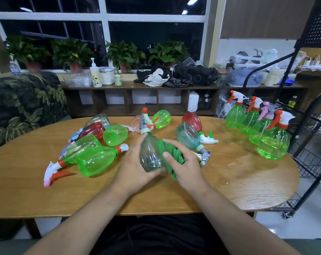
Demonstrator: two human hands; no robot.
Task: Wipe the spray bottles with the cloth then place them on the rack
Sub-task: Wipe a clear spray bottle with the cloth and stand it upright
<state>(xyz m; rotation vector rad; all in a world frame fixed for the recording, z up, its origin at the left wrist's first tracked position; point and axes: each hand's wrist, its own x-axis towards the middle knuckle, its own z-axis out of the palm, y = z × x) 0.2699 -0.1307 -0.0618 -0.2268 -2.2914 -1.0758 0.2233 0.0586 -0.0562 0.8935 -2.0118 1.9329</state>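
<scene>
Head view: your left hand (pixel 135 168) cups the clear bottle (pixel 150 155) from below, just above the table (pixel 119 199), nozzle pointing away. Your right hand (pixel 181 162) clutches the cloth (pixel 171 153), bunched against the bottle's right side.
Slip risk: the bottle rests in a loose cup, so a hard rub could likely push it out of your palm.
Knock risk: the teal bottle (pixel 188 135) lies just beside your right hand, and a wide stroke may send it rolling.
Wet risk: a sheen (pixel 235 162) on the table's right part looks like water and would re-wet a wiped bottle.
Edge risk: four green bottles (pixel 251 122) stand near the table's right edge, beside the rack (pixel 310 144).
Clear bottle: no liquid shows inside.
Pile (pixel 95 159): bottles lying at left look empty.
Rack: no spray bottle shows on its shelves.
</scene>
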